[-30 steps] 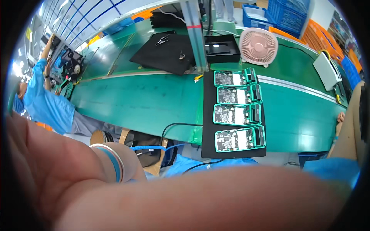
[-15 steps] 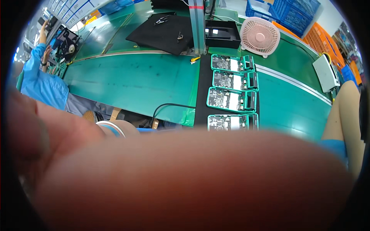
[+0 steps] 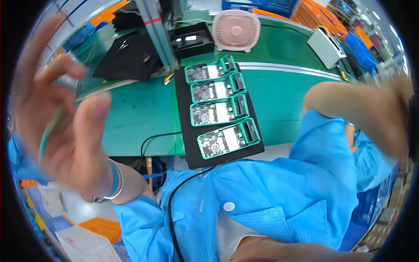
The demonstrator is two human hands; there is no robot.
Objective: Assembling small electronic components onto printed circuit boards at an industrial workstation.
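Observation:
My left hand [image 3: 65,118] is raised at the left, close to the camera and blurred. Its fingers are spread and partly bent, and I make out nothing gripped in them. A thin green band, too smeared to identify, shows across it; bracelets [image 3: 115,183] circle the wrist. My right forearm [image 3: 358,109] is bent up at the right, and its hand blurs into the right rim with the fingers hidden. Between the arms, several green-framed circuit boards [image 3: 229,139] lie in a column on a black mat [image 3: 185,142], apart from both hands.
A pink fan [image 3: 236,31] stands behind the boards, beside a black tray [image 3: 192,46] and a metal post [image 3: 156,32]. Tools lie on a black sheet [image 3: 126,59] at the far left. A white box [image 3: 326,47] is at the right. A black cable [image 3: 172,209] crosses my blue coat.
The hand that covered the lower view has moved away to the left, uncovering the nearest board and my coat. The view has tilted and shifted; my right forearm now reaches farther into the picture.

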